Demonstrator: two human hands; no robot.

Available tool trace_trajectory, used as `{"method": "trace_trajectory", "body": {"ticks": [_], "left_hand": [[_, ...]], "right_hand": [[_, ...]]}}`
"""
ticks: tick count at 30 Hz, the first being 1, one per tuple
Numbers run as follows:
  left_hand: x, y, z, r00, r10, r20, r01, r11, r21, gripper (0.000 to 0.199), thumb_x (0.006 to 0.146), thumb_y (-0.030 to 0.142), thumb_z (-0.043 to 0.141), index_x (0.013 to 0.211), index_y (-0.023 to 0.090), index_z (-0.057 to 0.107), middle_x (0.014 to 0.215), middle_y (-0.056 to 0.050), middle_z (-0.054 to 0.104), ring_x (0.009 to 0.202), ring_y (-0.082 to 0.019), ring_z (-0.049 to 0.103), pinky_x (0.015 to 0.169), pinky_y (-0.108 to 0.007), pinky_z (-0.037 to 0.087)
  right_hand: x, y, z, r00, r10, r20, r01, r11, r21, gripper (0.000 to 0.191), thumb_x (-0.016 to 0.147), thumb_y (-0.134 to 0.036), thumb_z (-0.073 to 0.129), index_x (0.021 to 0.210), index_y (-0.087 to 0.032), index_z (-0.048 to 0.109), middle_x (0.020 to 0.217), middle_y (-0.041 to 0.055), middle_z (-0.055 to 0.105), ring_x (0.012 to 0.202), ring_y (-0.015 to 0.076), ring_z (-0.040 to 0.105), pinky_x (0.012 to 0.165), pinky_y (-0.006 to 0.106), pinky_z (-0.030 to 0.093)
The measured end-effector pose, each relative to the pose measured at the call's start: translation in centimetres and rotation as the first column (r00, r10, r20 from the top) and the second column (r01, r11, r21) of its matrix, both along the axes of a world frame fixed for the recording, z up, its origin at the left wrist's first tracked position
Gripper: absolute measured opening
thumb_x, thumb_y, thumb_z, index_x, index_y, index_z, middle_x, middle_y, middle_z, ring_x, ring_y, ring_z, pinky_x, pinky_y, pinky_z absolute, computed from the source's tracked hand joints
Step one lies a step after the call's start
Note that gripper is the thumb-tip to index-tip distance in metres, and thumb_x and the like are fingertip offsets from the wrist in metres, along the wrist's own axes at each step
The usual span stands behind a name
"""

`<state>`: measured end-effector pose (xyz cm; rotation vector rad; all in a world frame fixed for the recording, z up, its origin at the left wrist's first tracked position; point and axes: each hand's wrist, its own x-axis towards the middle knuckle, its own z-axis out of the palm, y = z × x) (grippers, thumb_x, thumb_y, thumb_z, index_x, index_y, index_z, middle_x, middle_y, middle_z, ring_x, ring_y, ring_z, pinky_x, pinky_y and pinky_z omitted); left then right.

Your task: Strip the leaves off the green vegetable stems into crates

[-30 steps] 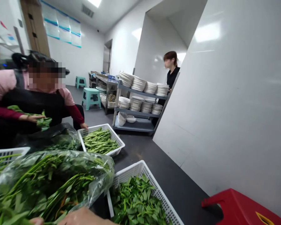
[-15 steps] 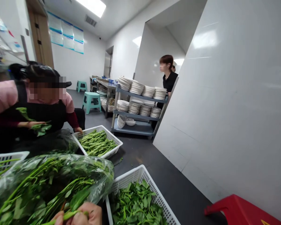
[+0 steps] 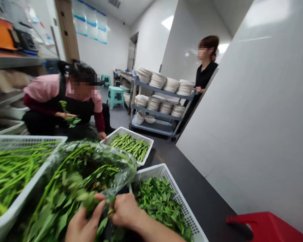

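Observation:
My left hand (image 3: 84, 220) is low in the middle, thumb and fingers closed on a leafy green stem (image 3: 89, 200); motion blurs its leaves. Beside it, my right hand (image 3: 125, 209) is curled shut on part of the same greens. Both hands are over a clear plastic bag (image 3: 127, 168) full of long leafy greens (image 3: 58, 198). To the right, a white basket (image 3: 183, 198) holds a heap of picked leaves and thin stems (image 3: 158, 198). On the left, another white basket (image 3: 22, 196) contains long green stems (image 3: 12, 171).
A co-worker (image 3: 78, 97) in pink and black holds greens and touches a basket of thick green stems (image 3: 128, 144). Farther off stands a cart of plates (image 3: 158, 80) with a person (image 3: 204, 74) behind it. A red stool (image 3: 270, 225) sits right, near the white wall (image 3: 255, 134).
The view has swung left and down, showing more of the left basket. My hands, earlier close together on a stem, are now farther forward and slightly apart. The co-worker's pose is much the same.

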<state>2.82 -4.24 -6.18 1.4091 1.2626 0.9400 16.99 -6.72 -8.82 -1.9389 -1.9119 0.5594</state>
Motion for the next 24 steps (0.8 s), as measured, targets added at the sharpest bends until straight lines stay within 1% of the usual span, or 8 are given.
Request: {"method": "trace_trajectory", "body": {"ticks": [4, 8, 11, 13, 15, 17, 20, 24], "left_hand": [[0.8, -0.8, 2.6, 0.989, 0.053, 0.138, -0.030, 0.986, -0.162, 0.046, 0.051, 0.055, 0.069, 0.080, 0.020, 0.065, 0.080, -0.006, 0.069, 0.076, -0.025, 0.065, 0.065, -0.034, 0.054], [0.4, -0.4, 3.8, 0.964, 0.088, 0.252, -0.027, 0.971, -0.239, 0.057, 0.055, 0.049, 0.069, 0.100, 0.016, 0.060, 0.080, -0.003, 0.064, 0.073, -0.021, 0.064, 0.058, -0.030, 0.052], [-0.2, -0.2, 3.9, 0.965, 0.098, 0.243, -0.033, 0.966, -0.257, 0.057, 0.053, 0.044, 0.073, 0.101, 0.016, 0.060, 0.075, -0.001, 0.061, 0.069, -0.020, 0.063, 0.057, -0.029, 0.051], [-0.3, -0.1, 3.6, 0.959, 0.150, 0.241, -0.077, 0.955, -0.288, 0.055, 0.049, 0.043, 0.076, 0.095, 0.017, 0.060, 0.074, 0.000, 0.060, 0.069, -0.020, 0.063, 0.057, -0.029, 0.051], [-0.2, -0.2, 3.1, 0.947, 0.198, 0.254, -0.111, 0.940, -0.322, 0.048, 0.047, 0.043, 0.077, 0.084, 0.017, 0.059, 0.072, 0.000, 0.060, 0.070, -0.020, 0.063, 0.058, -0.028, 0.051], [-0.1, -0.4, 2.6, 0.940, 0.196, 0.278, -0.094, 0.934, -0.344, 0.042, 0.049, 0.044, 0.076, 0.074, 0.018, 0.056, 0.071, 0.000, 0.061, 0.071, -0.019, 0.063, 0.061, -0.028, 0.052], [-0.3, -0.8, 2.2, 0.946, 0.139, 0.293, -0.035, 0.943, -0.332, 0.039, 0.052, 0.045, 0.075, 0.073, 0.018, 0.056, 0.070, 0.000, 0.063, 0.066, -0.016, 0.061, 0.060, -0.027, 0.051], [-1.2, -1.1, 2.4, 0.966, 0.063, 0.250, 0.016, 0.953, -0.302, 0.038, 0.049, 0.045, 0.075, 0.067, 0.017, 0.056, 0.060, 0.003, 0.057, 0.055, -0.013, 0.055, 0.054, -0.025, 0.047]], "right_hand": [[3.2, -2.8, -0.6, 0.999, 0.005, 0.047, -0.003, 0.999, -0.051, 0.014, 0.072, -0.021, 0.051, 0.068, -0.020, 0.064, 0.073, 0.0034, 0.068, 0.069, 0.0166, 0.060, 0.062, 0.023, 0.038], [7.9, -5.7, -1.6, 0.976, -0.106, 0.191, 0.160, 0.942, -0.295, 0.012, 0.072, -0.018, 0.054, 0.077, -0.017, 0.065, 0.088, 0.0106, 0.068, 0.086, 0.0237, 0.061, 0.074, 0.031, 0.041], [9.3, -6.7, -1.2, 0.963, -0.240, 0.120, 0.265, 0.919, -0.293, 0.036, 0.062, -0.021, 0.067, 0.097, -0.016, 0.061, 0.112, 0.0160, 0.061, 0.104, 0.0295, 0.056, 0.085, 0.037, 0.040], [8.1, -6.6, 0.1, 0.942, -0.297, -0.154, 0.255, 0.935, -0.245, 0.027, 0.071, -0.029, 0.060, 0.095, -0.016, 0.059, 0.102, 0.0127, 0.063, 0.094, 0.0245, 0.060, 0.079, 0.033, 0.044], [5.5, -6.1, 1.7, 0.844, -0.276, -0.460, 0.156, 0.947, -0.281, 0.021, 0.079, -0.034, 0.049, 0.090, -0.018, 0.056, 0.085, 0.0065, 0.064, 0.070, 0.0178, 0.062, 0.061, 0.027, 0.045], [2.5, -5.2, 2.9, 0.737, -0.219, -0.639, 0.014, 0.951, -0.309, 0.025, 0.073, -0.034, 0.057, 0.094, -0.021, 0.054, 0.083, 0.0021, 0.063, 0.054, 0.0130, 0.057, 0.048, 0.023, 0.040], [-0.8, -3.9, 3.7, 0.700, -0.094, -0.708, -0.110, 0.965, -0.237, 0.012, 0.076, -0.031, 0.054, 0.082, -0.021, 0.055, 0.073, -0.0007, 0.060, 0.045, 0.0097, 0.051, 0.045, 0.020, 0.035], [-1.8, -2.5, 3.2, 0.868, 0.161, -0.469, -0.173, 0.985, 0.018, 0.025, 0.084, -0.028, 0.043, 0.062, -0.019, 0.053, 0.062, 0.0012, 0.055, 0.058, 0.0133, 0.052, 0.059, 0.023, 0.038]]}}
